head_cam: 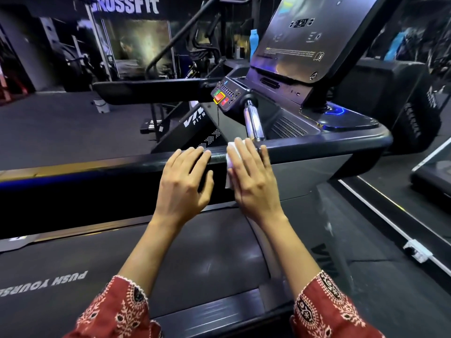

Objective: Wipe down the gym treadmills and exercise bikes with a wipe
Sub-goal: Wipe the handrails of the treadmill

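Wipe [230,167] mostly hidden under right hand [255,179]

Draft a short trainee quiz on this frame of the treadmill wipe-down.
1. True or false: the left hand presses the white folded wipe onto the black treadmill side rail.
2. Which stands behind the tilted dark console screen? A a blue plastic bottle; B a yellow towel; C a green cone.
3. Fill in: the control-panel button framed in yellow is ____.
Key: 1 false, the right hand presses it; 2 A; 3 red.
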Tool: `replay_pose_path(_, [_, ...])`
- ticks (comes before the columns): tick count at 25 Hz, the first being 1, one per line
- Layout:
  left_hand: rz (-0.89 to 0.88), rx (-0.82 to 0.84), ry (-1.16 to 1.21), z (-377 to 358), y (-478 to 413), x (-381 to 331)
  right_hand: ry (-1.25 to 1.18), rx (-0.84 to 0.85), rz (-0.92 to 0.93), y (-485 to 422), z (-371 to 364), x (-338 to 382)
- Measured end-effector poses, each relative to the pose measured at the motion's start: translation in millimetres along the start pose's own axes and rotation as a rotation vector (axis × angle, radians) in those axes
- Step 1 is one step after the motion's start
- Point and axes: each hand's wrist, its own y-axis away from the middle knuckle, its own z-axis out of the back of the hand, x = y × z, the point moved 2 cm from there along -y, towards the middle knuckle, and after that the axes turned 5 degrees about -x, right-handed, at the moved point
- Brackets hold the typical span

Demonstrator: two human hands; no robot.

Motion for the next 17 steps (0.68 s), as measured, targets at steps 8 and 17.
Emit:
replay_pose_path(8, [-0.027, -0.003, -0.004, -0.2, 3.5, 2.6, 0.095, -0.102, -0.155, 19.7, -2.4, -2.1])
replay_pose_path(17, [-0.038, 0.003, -0.018, -0.4, 3.7, 4.1, -0.004, -0.109, -0.318, -11.5, -4.4, 8.1])
